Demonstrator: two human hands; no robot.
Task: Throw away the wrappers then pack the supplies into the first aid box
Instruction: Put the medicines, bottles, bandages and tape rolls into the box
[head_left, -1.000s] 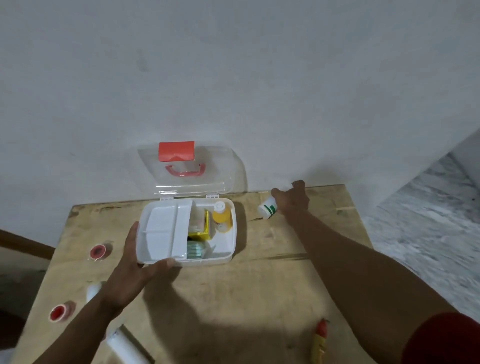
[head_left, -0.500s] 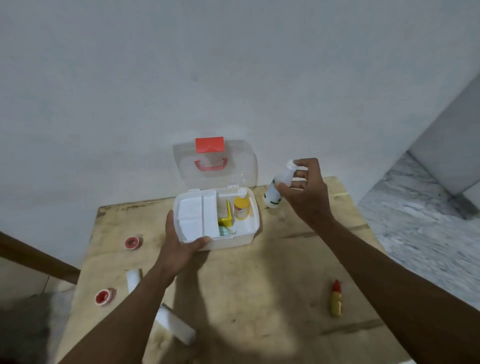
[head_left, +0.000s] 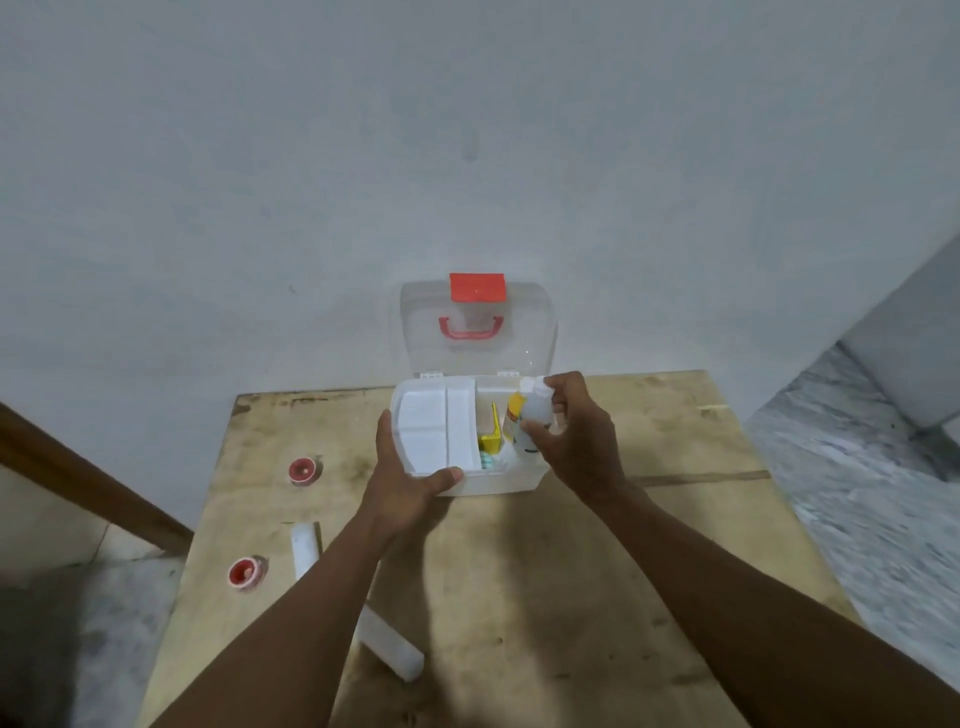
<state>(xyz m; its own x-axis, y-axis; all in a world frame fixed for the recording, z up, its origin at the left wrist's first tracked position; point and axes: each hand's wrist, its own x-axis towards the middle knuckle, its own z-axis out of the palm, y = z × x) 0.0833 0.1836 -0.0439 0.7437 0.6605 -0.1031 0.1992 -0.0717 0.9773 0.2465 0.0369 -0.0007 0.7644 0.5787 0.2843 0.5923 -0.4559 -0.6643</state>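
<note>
The white first aid box (head_left: 498, 480) stands open on the wooden table (head_left: 519, 571), its clear lid (head_left: 478, 332) with red latch and handle leaning against the wall. A white divider tray (head_left: 434, 428) fills its left half; a yellow packet (head_left: 491, 441) and a yellow-labelled bottle (head_left: 514, 410) sit in the right half. My left hand (head_left: 410, 483) grips the box's front left corner. My right hand (head_left: 576, 436) holds a small white bottle (head_left: 535, 415) upright over the box's right compartment.
Two red-cored tape rolls (head_left: 303, 470) (head_left: 244, 573) lie on the table's left side. Two white rolled bandages (head_left: 305, 548) (head_left: 392, 649) lie near my left forearm. A wall rises directly behind the table. Grey marble floor (head_left: 857, 493) shows to the right.
My right hand lifted the white bottle from the table's back edge and carried it left, over the box's right compartment. My left hand kept its hold on the box.
</note>
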